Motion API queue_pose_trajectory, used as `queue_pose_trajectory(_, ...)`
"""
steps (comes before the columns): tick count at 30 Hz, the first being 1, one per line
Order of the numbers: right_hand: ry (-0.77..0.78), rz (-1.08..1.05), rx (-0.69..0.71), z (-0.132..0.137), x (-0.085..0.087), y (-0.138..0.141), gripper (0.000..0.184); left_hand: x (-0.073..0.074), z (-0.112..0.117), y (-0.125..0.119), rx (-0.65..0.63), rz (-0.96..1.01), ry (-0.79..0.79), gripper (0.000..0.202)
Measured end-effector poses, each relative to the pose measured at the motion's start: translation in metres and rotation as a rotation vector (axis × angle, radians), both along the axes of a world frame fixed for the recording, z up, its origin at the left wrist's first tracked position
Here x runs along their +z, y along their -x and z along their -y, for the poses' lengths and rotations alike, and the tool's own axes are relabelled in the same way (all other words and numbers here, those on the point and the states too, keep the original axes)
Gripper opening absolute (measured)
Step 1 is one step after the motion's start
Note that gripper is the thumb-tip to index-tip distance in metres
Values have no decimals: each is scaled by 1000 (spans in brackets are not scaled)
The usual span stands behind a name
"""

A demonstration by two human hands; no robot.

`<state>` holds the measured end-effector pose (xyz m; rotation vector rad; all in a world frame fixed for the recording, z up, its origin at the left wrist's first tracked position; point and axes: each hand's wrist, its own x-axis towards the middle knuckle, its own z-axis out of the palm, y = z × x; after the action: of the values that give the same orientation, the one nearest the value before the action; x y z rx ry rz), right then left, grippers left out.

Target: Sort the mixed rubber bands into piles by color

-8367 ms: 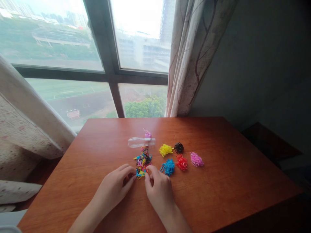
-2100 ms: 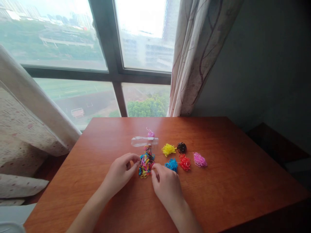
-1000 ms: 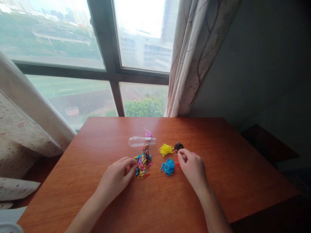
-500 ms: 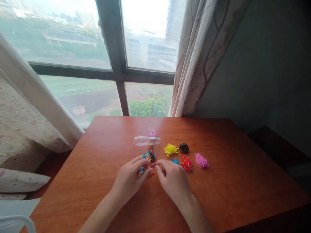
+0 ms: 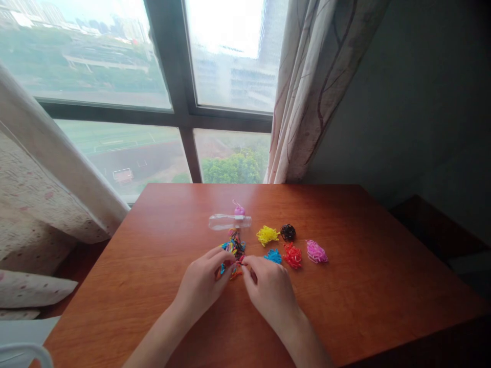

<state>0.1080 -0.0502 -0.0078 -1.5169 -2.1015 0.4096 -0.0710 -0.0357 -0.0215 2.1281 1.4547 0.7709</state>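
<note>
A mixed pile of small coloured rubber bands (image 5: 235, 246) lies mid-table. My left hand (image 5: 205, 284) rests at its near left edge, fingers curled with the tips on the bands. My right hand (image 5: 268, 291) pinches into the pile's near right edge, thumb and forefinger closed on a band I can barely see. Sorted heaps lie to the right: yellow (image 5: 267, 235), black (image 5: 288, 232), blue (image 5: 273, 255) partly behind my right hand, red (image 5: 293, 255) and pink (image 5: 316, 252).
A clear small bottle (image 5: 229, 222) lies on its side behind the pile, with a pink cap (image 5: 239, 209) beside it. The wooden table (image 5: 364, 286) stands against a window with curtains on both sides. A dark wall rises on the right.
My right hand went out to the black and red heaps a second ago and has come back to the mixed pile, where both hands now meet. The mixed pile is smaller than at the start.
</note>
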Motion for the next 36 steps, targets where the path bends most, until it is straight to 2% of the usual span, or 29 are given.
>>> queue_pose_trajectory(7, -3, 10, -29, 3, -2, -11, 15, -1, -4, 6, 40, -26, 5, 11)
queue_pose_trajectory(12, -19, 5, -167, -16, -4, -60, 15, 1, -7, 8, 56, -33, 3, 16)
queue_pose_trajectory(16, -1, 136, -332, -44, -4, -103, 15, 0, -7, 9, 44, -45, 16, 18)
queue_pose_trajectory(19, 32, 248, -378, -61, -5, -119, 16, -2, -7, 10, 39, -42, 24, 17)
queue_pose_trajectory(23, 37, 288, -385, -70, -6, -121, 17, -1, -7, 10, 24, -24, 36, 17)
queue_pose_trajectory(27, 28, 285, -399, -66, -7, -119, 19, 2, -6, 6, -2, -15, 29, 15)
queue_pose_trajectory(31, -48, 149, -385, -50, -11, -113, 20, 5, -4, -1, -42, -13, 34, 15)
queue_pose_trajectory(36, -108, -42, -314, -15, -20, -96, 22, 12, -8, -13, -133, -20, 65, 16)
